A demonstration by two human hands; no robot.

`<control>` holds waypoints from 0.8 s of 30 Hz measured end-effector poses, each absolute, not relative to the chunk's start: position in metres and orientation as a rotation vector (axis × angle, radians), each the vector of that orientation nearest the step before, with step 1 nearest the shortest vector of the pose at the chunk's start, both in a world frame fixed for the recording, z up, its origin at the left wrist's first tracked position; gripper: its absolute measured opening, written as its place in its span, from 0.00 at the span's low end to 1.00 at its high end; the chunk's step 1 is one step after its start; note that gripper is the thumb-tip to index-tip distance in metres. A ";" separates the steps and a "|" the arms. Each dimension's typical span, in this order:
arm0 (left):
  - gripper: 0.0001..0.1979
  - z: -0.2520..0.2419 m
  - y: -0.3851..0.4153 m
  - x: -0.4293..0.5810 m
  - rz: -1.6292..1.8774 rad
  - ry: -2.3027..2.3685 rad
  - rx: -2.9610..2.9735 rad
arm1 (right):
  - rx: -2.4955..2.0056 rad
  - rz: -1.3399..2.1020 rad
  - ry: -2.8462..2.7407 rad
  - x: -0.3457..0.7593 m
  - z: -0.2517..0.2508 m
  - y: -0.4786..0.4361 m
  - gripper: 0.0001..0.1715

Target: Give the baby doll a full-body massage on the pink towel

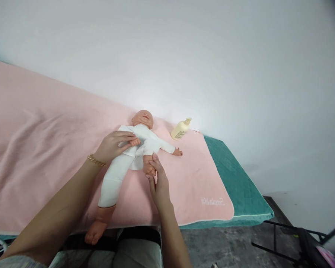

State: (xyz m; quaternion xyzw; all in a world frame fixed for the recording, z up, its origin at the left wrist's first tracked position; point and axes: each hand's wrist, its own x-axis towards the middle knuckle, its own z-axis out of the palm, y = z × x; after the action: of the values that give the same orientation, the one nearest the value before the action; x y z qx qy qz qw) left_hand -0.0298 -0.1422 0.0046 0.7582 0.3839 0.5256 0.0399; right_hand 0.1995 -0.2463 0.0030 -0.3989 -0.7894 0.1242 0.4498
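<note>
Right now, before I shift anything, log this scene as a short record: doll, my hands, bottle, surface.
Doll: on its back, white clothes, one leg bent up, the other extended toward the near edge
Left hand: touching the doll's hand over its torso; whether it grips is unclear
Right hand: thumb and fingers around the bent leg's foot
Bottle: pale yellow, pump top, beyond the doll's outstretched arm
Surface: pink blanket, wrinkled at left, over a green mattress
Left wrist: gold-coloured bracelet
</note>
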 end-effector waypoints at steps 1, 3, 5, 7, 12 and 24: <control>0.11 0.005 -0.143 -0.030 1.638 1.199 2.298 | -0.988 0.299 -1.955 0.200 0.003 -0.248 0.25; 0.11 0.006 -0.144 -0.032 1.702 1.249 2.215 | -0.982 0.273 -1.969 0.202 0.004 -0.254 0.25; 0.11 0.008 -0.146 -0.033 1.758 1.309 2.078 | -0.965 0.236 -1.992 0.204 0.005 -0.262 0.25; 0.12 0.010 -0.147 -0.035 1.826 1.386 1.909 | -0.951 0.195 -2.016 0.205 0.006 -0.273 0.25; 0.17 0.007 -0.141 -0.044 2.002 1.532 1.579 | -0.991 0.142 -2.043 0.208 0.005 -0.304 0.23; 0.27 0.002 -0.132 -0.085 1.624 2.233 1.149 | -1.024 0.157 -2.137 0.218 -0.018 -0.344 0.17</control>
State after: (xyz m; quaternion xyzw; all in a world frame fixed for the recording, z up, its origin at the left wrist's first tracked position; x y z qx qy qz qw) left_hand -0.0848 -0.1321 0.0020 0.3831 0.7444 0.5416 0.0755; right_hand 0.2185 -0.3436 -0.0177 -0.4000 -0.8345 0.0612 0.3741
